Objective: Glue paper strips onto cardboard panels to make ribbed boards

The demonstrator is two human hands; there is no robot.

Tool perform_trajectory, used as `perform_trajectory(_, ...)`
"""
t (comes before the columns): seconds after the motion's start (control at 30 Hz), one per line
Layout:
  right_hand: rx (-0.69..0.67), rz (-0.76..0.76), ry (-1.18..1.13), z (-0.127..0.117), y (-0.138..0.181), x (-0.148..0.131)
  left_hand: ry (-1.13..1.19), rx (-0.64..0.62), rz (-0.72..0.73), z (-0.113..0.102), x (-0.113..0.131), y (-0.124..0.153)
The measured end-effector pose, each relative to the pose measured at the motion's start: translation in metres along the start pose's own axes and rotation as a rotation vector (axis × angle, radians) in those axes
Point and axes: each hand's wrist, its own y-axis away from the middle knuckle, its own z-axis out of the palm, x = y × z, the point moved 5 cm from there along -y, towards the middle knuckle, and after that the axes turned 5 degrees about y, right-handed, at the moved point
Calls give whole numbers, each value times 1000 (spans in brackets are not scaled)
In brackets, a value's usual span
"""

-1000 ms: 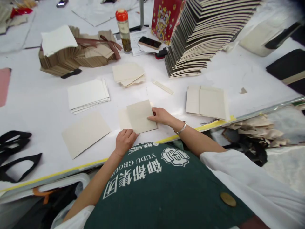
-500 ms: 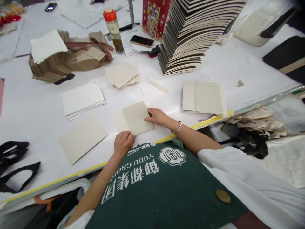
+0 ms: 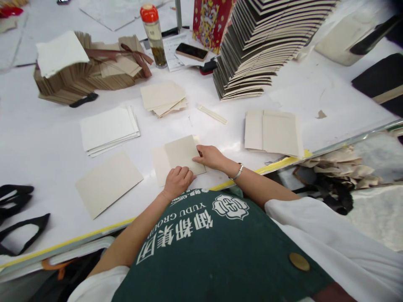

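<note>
Resting now on the near edge of the cream card [image 3: 182,153], the left hand [image 3: 178,181] has moved up from the table [image 3: 47,138] beside the card's corner, where it was half a second ago; its fingers are curled and pressed together. The right hand [image 3: 211,156] stays at the card's right edge, fingers close together; whether they pinch it I cannot tell. The card lies flat over a second sheet [image 3: 158,163], near the table's front edge.
</note>
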Motion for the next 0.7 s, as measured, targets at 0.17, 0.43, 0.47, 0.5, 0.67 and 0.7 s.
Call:
perform_trajectory(0.17, -6, -11, 2, 3, -1, 1, 55, -36, -10, -4, 2, 5)
perform_trajectory(0.43, -49, -7, -139, 10, 0, 1, 200, 64, -128, -22, -24, 41)
perform_trajectory(0.47, -54, -7, -152, 10, 0, 1, 209, 78, -188, -22, -32, 45)
perform_trajectory(0.5, -60, -3, -162, 11, -1, 1, 215, 88, -239, -21, -38, 49)
perform_trajectory(0.67, -108, 40, -195, 13, -2, 1, 237, 133, -357, -17, -54, 55)
perform_trajectory(0.7, -118, 47, -200, 14, -2, 1, 243, 135, -367, -16, -55, 54)
